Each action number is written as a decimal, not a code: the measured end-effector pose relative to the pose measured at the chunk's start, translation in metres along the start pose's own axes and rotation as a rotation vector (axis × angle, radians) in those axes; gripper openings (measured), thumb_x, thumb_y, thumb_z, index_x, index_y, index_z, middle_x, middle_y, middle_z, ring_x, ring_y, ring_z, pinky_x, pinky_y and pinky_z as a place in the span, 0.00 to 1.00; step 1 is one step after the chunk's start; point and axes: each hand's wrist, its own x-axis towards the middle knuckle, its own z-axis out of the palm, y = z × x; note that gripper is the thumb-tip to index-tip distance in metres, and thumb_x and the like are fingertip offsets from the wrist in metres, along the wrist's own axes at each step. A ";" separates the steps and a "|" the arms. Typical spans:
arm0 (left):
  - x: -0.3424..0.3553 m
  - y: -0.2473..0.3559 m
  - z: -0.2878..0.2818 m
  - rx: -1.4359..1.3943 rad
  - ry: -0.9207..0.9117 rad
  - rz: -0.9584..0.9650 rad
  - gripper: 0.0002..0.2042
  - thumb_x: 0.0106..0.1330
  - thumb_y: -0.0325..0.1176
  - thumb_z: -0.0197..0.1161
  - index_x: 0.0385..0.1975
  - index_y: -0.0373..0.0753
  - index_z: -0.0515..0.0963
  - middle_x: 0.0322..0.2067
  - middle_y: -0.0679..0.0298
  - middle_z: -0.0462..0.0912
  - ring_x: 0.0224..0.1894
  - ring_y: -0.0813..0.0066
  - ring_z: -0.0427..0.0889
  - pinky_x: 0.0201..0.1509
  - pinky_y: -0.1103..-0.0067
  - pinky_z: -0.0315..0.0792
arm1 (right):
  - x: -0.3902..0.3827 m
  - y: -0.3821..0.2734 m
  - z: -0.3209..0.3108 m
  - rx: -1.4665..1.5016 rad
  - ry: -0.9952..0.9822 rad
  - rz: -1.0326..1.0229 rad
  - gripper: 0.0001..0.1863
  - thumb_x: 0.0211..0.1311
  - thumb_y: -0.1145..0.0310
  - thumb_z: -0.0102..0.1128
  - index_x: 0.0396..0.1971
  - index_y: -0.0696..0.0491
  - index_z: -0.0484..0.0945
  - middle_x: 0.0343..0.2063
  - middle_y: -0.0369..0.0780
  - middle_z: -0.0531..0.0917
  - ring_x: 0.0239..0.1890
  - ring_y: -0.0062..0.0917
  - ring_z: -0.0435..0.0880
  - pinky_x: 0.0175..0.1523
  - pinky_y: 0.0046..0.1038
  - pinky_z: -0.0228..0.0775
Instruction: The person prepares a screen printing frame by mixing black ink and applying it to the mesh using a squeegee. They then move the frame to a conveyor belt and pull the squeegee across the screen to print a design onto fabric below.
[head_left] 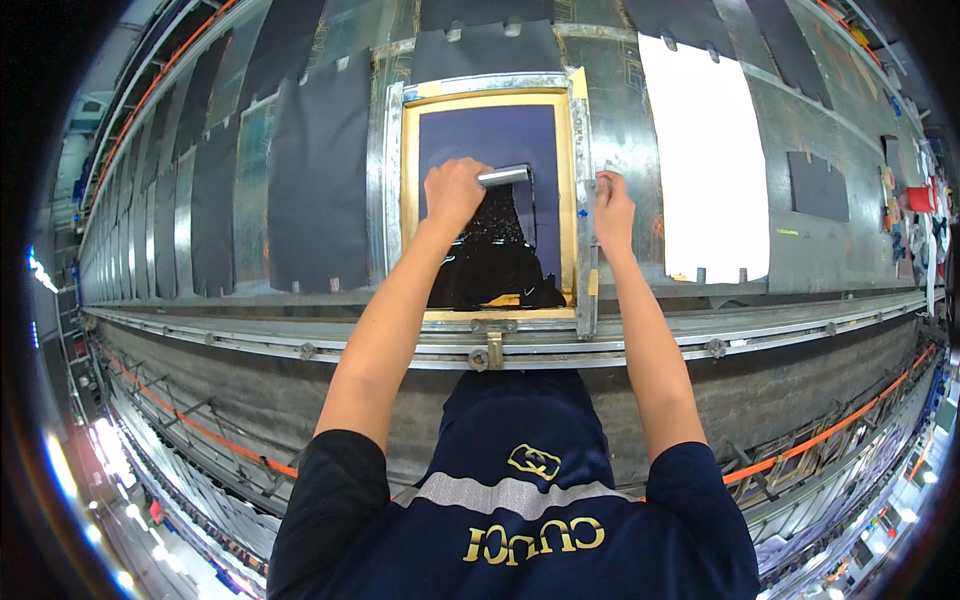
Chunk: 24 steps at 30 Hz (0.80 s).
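Observation:
In the head view a screen frame (563,200) with a yellow border and metal outer rails lies on the long metal table, around a dark blue mesh (450,135). My left hand (452,190) is closed on a silver squeegee (508,174) over the mesh. Glossy black ink (490,270) covers much of the mesh's lower part, below the squeegee. At the frame's right rail, my right hand (613,202) has its fingers curled against the metal, gripping it.
Dark sheets (318,175) lie along the table to the left. A white sheet (705,160) is to the right, with a small dark piece (817,185) beyond it and a red container (921,198) at the far right. A rail (400,353) runs along the near edge.

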 end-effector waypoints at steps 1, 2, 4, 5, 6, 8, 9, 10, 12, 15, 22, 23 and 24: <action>-0.015 0.002 0.006 0.015 0.025 0.018 0.13 0.57 0.29 0.67 0.41 0.52 0.91 0.38 0.65 0.90 0.43 0.58 0.87 0.45 0.62 0.77 | -0.002 0.000 0.000 0.014 0.016 -0.004 0.10 0.80 0.65 0.53 0.49 0.53 0.80 0.24 0.52 0.81 0.26 0.45 0.82 0.37 0.43 0.72; -0.031 0.005 0.011 0.031 0.052 0.033 0.13 0.58 0.29 0.67 0.40 0.53 0.91 0.37 0.66 0.89 0.43 0.59 0.87 0.44 0.63 0.76 | -0.004 0.001 0.000 0.028 0.029 -0.010 0.10 0.79 0.65 0.54 0.49 0.53 0.80 0.22 0.51 0.81 0.24 0.43 0.81 0.36 0.42 0.72; -0.073 0.014 0.018 0.031 0.099 0.081 0.15 0.57 0.23 0.65 0.38 0.54 0.90 0.35 0.70 0.88 0.40 0.62 0.84 0.41 0.64 0.72 | -0.004 0.003 0.002 0.038 0.025 0.000 0.10 0.79 0.64 0.55 0.49 0.52 0.82 0.20 0.49 0.79 0.22 0.37 0.77 0.34 0.39 0.70; -0.098 0.019 0.019 0.024 0.126 0.109 0.16 0.55 0.22 0.65 0.37 0.54 0.89 0.34 0.70 0.87 0.39 0.64 0.84 0.40 0.65 0.71 | -0.003 0.006 0.003 0.044 0.016 0.002 0.10 0.79 0.64 0.55 0.49 0.52 0.82 0.20 0.48 0.79 0.22 0.37 0.77 0.34 0.39 0.70; -0.123 0.019 0.023 0.004 0.125 0.123 0.16 0.54 0.21 0.65 0.38 0.53 0.88 0.36 0.72 0.88 0.38 0.67 0.83 0.40 0.66 0.70 | 0.000 0.006 0.003 0.051 0.008 -0.002 0.10 0.79 0.64 0.56 0.49 0.52 0.82 0.20 0.48 0.79 0.22 0.37 0.77 0.34 0.39 0.70; -0.164 0.023 0.027 -0.004 0.107 0.148 0.16 0.56 0.22 0.66 0.41 0.51 0.87 0.43 0.76 0.88 0.45 0.69 0.83 0.46 0.67 0.71 | 0.004 0.012 0.004 0.088 -0.032 0.051 0.11 0.78 0.62 0.56 0.49 0.51 0.82 0.23 0.48 0.81 0.25 0.36 0.78 0.37 0.39 0.71; -0.178 0.023 0.025 -0.021 0.082 0.153 0.18 0.55 0.22 0.67 0.43 0.51 0.87 0.47 0.76 0.88 0.48 0.70 0.83 0.48 0.67 0.72 | 0.007 0.017 0.004 0.085 -0.045 0.056 0.11 0.78 0.62 0.56 0.49 0.51 0.82 0.24 0.48 0.81 0.26 0.36 0.79 0.38 0.39 0.71; -0.188 0.024 0.022 -0.042 0.061 0.158 0.20 0.53 0.22 0.68 0.46 0.51 0.87 0.51 0.76 0.88 0.51 0.70 0.83 0.51 0.67 0.72 | 0.011 0.023 0.005 0.079 -0.058 0.057 0.11 0.78 0.62 0.56 0.49 0.51 0.82 0.26 0.48 0.82 0.27 0.36 0.79 0.39 0.39 0.71; -0.194 0.021 0.013 -0.098 0.058 0.186 0.25 0.51 0.23 0.69 0.52 0.50 0.86 0.58 0.74 0.86 0.57 0.70 0.81 0.54 0.68 0.71 | 0.020 0.027 0.005 0.037 0.007 -0.015 0.12 0.78 0.61 0.56 0.49 0.50 0.83 0.28 0.47 0.83 0.29 0.35 0.79 0.39 0.37 0.71; -0.209 0.006 -0.010 -0.171 0.063 0.178 0.28 0.49 0.23 0.69 0.56 0.48 0.84 0.60 0.73 0.85 0.60 0.69 0.80 0.55 0.69 0.70 | 0.007 -0.035 -0.004 -0.051 0.058 -0.125 0.13 0.79 0.61 0.55 0.50 0.52 0.84 0.25 0.41 0.81 0.27 0.25 0.75 0.38 0.33 0.70; -0.231 -0.129 -0.082 -0.251 0.149 0.096 0.25 0.49 0.22 0.67 0.52 0.46 0.86 0.56 0.72 0.87 0.58 0.68 0.81 0.58 0.67 0.70 | -0.055 -0.135 0.124 0.163 0.018 -0.085 0.11 0.79 0.64 0.56 0.48 0.54 0.82 0.29 0.41 0.84 0.31 0.23 0.79 0.41 0.31 0.72; -0.236 -0.157 -0.089 -0.222 0.149 0.104 0.26 0.49 0.22 0.67 0.52 0.46 0.86 0.57 0.72 0.87 0.59 0.68 0.81 0.60 0.67 0.70 | -0.064 -0.142 0.152 0.168 0.029 -0.110 0.11 0.79 0.64 0.56 0.48 0.54 0.82 0.30 0.42 0.85 0.32 0.23 0.80 0.42 0.31 0.73; -0.244 -0.188 -0.097 -0.190 0.143 0.110 0.26 0.49 0.22 0.68 0.52 0.45 0.86 0.57 0.72 0.87 0.59 0.68 0.81 0.63 0.66 0.70 | -0.079 -0.149 0.182 0.176 0.037 -0.129 0.11 0.79 0.64 0.56 0.48 0.55 0.82 0.31 0.42 0.86 0.33 0.24 0.81 0.43 0.31 0.74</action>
